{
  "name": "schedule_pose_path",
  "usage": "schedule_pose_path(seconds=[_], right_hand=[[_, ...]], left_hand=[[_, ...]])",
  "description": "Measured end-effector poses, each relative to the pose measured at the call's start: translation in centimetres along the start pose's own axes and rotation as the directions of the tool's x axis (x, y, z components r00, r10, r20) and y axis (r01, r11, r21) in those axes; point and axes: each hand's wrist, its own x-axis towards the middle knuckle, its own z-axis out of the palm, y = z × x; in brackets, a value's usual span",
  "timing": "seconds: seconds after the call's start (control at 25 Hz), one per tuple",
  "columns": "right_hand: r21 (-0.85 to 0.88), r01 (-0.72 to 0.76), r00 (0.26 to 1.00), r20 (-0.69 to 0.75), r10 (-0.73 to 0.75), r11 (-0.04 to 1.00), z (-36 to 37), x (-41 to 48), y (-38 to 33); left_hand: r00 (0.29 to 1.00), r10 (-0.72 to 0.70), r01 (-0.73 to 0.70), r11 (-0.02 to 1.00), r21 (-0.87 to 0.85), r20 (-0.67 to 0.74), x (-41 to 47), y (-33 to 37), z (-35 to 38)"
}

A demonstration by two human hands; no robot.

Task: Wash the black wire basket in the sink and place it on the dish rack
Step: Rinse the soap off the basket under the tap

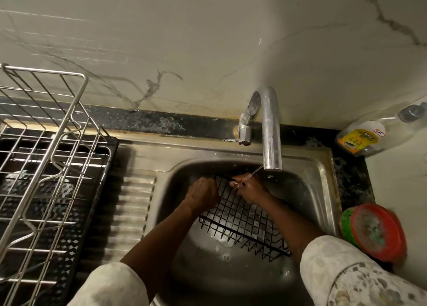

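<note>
Under the tap (270,130), fingers of left hand (203,193) and right hand (250,190) clutch the black wire basket's (245,222) far rim.

Back wall: we face a glossy pale wall (208,40) with a marble pattern, thin grey veins across it and a heavier dark vein (379,12) at the upper right.
Counter: we see black speckled stone (161,122) running as a strip along the foot of the wall and on down the right side.
Tap: a chrome gooseneck tap (270,125) rises from that strip, a thin stream leaving its spout.
Right corner: a clear bottle (360,139) with a yellow label leans there; nearer us sits a green tub (376,231) with a red lid.
Light: we find it dim and warm, with a soft sheen on the wall.
</note>
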Motion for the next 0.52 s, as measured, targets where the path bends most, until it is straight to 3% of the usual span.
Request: schedule_pose_path(seconds=[0.12,0.16,0.32,0.4,0.52], right_hand=[[0.112,-0.010,0.996,-0.082,0.019,0.994,-0.1,0.2,-0.5],[0.156,0.000,0.994,-0.112,0.018,0.988,-0.2,0.0,-0.8],[0.280,0.099,0.960,-0.281,-0.018,0.955,-0.5,-2.0,-1.1],[0.337,0.162,0.910,-0.414,-0.008,0.928,-0.6,-3.2,-0.8],[0.306,0.263,0.827,-0.560,-0.051,0.915,-0.3,-4.7,-1.2]], left_hand=[[0.990,0.074,-0.075,0.997,-0.003,-0.120,-0.5,-1.6,1.2],[0.994,0.071,-0.072,0.997,-0.012,-0.087,-0.8,-2.3,1.8],[0.968,-0.093,0.047,0.979,-0.196,-0.235,-3.1,-0.7,1.1],[0.953,-0.104,0.060,0.985,-0.160,-0.283,-2.8,-1.0,1.6],[0.949,-0.217,0.101,0.897,-0.430,-0.229,-3.3,-0.3,1.1]])
